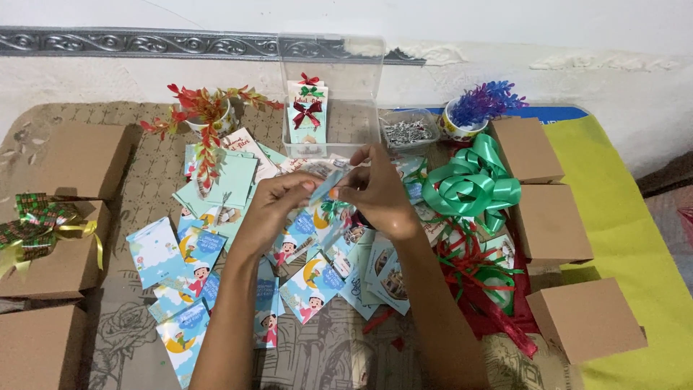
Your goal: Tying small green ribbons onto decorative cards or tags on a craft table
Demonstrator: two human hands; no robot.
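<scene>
- Both hands, left hand [271, 202] and right hand [375, 189], pinch one small card [323, 186] above the bench [123, 328].
- Done, I judge: three bowed cards [307, 110] standing in the clear box [328, 97].
- Left: roughly twenty loose cards [189, 278].
- I count seven brown boxes [552, 222], one beribboned; two plant pots [213, 123]; one green ribbon [473, 184].

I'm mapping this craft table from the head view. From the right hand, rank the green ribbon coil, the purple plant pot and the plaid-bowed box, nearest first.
From the right hand:
1. Green ribbon coil, just to its right.
2. Purple plant pot, back right by the wall.
3. Plaid-bowed box, far left edge.
</scene>
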